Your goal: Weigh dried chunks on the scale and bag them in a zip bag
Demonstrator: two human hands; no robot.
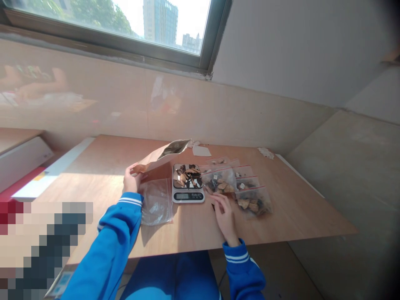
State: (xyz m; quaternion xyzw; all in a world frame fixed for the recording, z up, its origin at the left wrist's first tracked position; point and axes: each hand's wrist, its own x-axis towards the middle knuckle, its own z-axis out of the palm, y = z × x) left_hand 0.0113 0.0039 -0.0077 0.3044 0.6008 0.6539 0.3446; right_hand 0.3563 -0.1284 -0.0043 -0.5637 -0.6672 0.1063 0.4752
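My left hand [132, 180] grips the bottom end of a brown paper bag [153, 159], which lies tilted with its open mouth pointing right and a silvery lining showing. Below it, a clear zip bag [156, 204] lies flat beside my left wrist. A white kitchen scale [188, 196] stands between my hands. Dried brown and black slices [188, 176] are heaped on its platform. Just right of the scale, my right hand [224, 214] hovers low with its fingers loosely stretched out. A small dark piece [213, 206] shows by its thumb.
Filled zip bags of dried pieces [253, 204] overlap to the right of the scale. Behind it lie a white paper slip [201, 151] and crumpled tissue [265, 153]. The wooden table [300, 208] meets a tiled wall under a window. A blurred-out area covers the lower left.
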